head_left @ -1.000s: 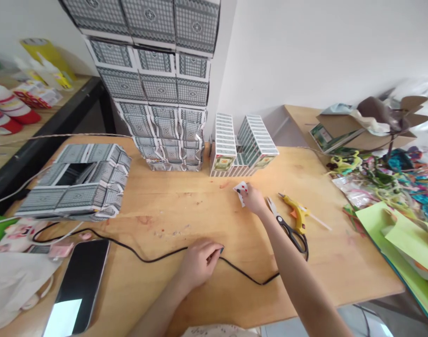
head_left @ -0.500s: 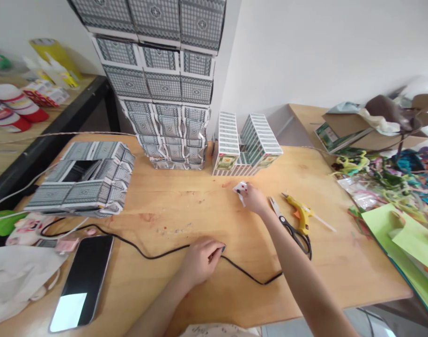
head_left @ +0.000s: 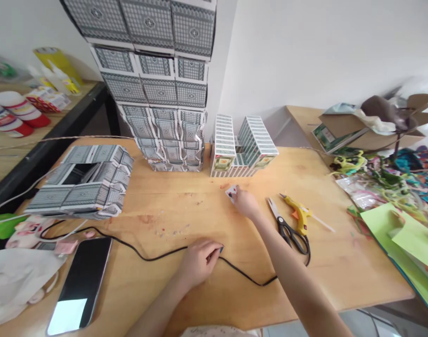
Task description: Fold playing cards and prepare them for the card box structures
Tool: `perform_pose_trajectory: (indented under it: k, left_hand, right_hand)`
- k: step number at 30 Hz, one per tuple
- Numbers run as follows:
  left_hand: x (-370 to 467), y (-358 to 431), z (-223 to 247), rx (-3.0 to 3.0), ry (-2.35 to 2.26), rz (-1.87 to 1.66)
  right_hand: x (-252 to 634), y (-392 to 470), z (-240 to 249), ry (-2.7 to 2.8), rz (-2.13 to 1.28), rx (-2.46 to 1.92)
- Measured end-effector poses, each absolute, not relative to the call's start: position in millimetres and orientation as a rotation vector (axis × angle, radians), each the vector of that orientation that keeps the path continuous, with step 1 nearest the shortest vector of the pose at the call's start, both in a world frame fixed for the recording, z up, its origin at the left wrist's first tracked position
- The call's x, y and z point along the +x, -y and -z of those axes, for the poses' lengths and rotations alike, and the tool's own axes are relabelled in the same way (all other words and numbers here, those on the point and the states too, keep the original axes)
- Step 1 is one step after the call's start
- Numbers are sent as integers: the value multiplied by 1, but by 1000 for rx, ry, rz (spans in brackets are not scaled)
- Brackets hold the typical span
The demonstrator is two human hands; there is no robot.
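Observation:
My right hand [head_left: 246, 203] is closed on a small playing card [head_left: 231, 193], white with red and dark marks, just above the tabletop. The card's far part sticks out past the fingertips; the rest is hidden by the hand. Nearer to me, my left hand [head_left: 201, 260] rests on the table with its fingers curled and thumb and forefinger together. No object shows in it. A black cable [head_left: 238, 270] runs beneath that hand. Beyond the card stands a U-shaped block of green-and-white boxes [head_left: 224, 147].
Scissors [head_left: 286, 227] and a yellow glue gun [head_left: 301, 216] lie right of my right forearm. A tall stack of patterned card boxes [head_left: 161, 93] rises behind. At left are a card-covered box with an opening [head_left: 84, 196] and a phone [head_left: 82, 281]. Green paper [head_left: 386, 234] lies far right.
My right hand has moved slightly left and toward me with the card, which has turned in the fingers. My left hand stays in place. The view has shifted a little.

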State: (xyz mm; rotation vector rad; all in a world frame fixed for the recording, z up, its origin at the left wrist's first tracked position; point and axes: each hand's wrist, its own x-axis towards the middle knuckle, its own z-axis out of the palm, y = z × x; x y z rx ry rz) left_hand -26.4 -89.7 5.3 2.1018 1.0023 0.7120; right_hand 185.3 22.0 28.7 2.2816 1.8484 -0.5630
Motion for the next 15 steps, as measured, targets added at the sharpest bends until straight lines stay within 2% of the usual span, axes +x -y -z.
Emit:
perform_pose_trajectory:
  k: [8, 15]
  left_hand:
    - [-26, 89, -6, 2115, -1005, -709]
    - [-26, 89, -6, 2107, -1013, -703]
  right_hand:
    - [229, -26, -46, -1765, 459, 2411]
    - [168, -20, -34, -2002, 606, 2207]
